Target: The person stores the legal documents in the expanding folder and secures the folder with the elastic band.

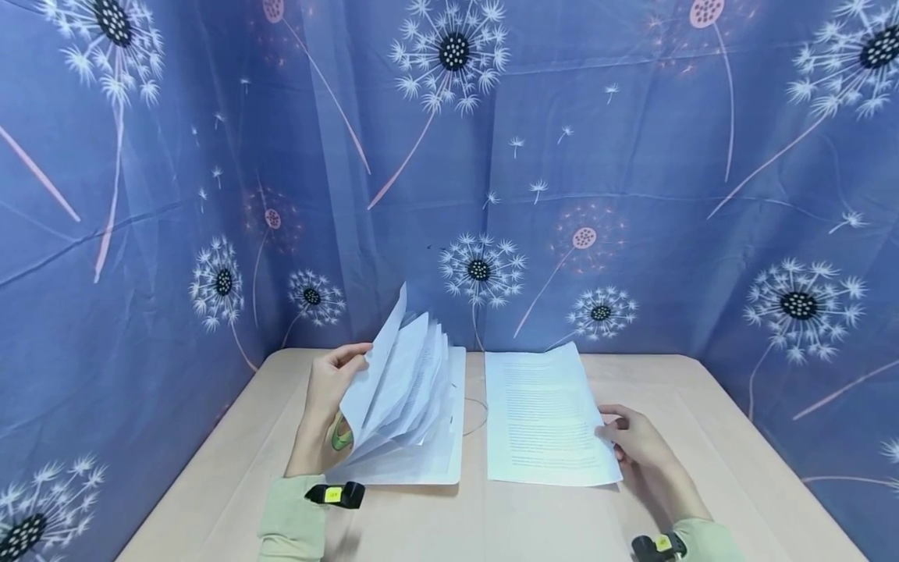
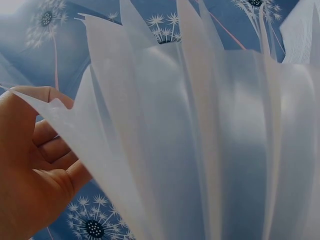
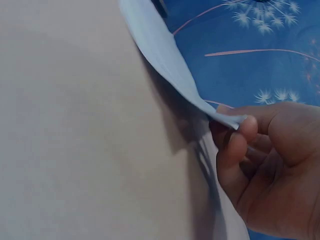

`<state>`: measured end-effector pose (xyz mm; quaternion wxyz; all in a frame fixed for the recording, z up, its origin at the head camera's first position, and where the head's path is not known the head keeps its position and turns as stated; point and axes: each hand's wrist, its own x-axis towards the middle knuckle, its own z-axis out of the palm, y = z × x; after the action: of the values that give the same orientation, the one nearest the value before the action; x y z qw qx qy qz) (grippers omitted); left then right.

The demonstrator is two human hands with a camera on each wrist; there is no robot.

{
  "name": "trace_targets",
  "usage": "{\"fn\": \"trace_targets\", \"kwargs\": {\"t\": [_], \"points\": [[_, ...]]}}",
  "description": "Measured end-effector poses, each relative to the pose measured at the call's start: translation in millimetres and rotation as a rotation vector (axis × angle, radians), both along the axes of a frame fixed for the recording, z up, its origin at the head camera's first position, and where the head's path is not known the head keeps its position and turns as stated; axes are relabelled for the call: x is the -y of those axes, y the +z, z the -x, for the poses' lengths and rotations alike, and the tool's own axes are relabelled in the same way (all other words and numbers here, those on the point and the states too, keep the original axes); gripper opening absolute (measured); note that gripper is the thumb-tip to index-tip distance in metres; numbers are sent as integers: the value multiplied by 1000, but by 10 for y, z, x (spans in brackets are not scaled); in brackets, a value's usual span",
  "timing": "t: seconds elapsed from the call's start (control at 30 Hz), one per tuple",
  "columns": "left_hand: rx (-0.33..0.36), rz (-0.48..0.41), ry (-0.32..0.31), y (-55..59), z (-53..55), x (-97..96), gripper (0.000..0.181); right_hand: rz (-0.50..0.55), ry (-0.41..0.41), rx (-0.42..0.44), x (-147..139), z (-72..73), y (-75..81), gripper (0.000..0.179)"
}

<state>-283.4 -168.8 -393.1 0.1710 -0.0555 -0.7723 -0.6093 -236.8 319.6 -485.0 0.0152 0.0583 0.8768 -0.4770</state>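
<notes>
In the head view, an opened folder with several translucent plastic sleeves stands fanned on the left of the table. My left hand grips its raised leftmost leaves by the outer edge. The left wrist view shows the sleeves spread apart, with the left hand at their left edge. To the right lies a printed paper; how many sheets it has I cannot tell. My right hand pinches its right edge. Close up, thumb and fingers of the right hand hold the slightly lifted paper edge.
A pale table carries everything. Patterned blue cloth hangs around its back and sides. A thin looped cord lies between folder and paper. Something green shows beside the left wrist. Black wrist cameras sit at both sleeves.
</notes>
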Motion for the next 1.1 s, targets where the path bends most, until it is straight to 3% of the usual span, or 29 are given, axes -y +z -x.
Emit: {"fn": "trace_targets", "kwargs": {"t": [0.4, 0.87, 1.1], "points": [[-13, 5, -9, -22, 22, 28, 28, 168, 42, -113, -81, -49, 182, 47], [-3, -28, -7, -4, 10, 14, 28, 352, 81, -135, -166, -51, 320, 55], [-11, -17, -12, -2, 14, 3, 28, 391, 82, -128, -150, -65, 380, 58]]}}
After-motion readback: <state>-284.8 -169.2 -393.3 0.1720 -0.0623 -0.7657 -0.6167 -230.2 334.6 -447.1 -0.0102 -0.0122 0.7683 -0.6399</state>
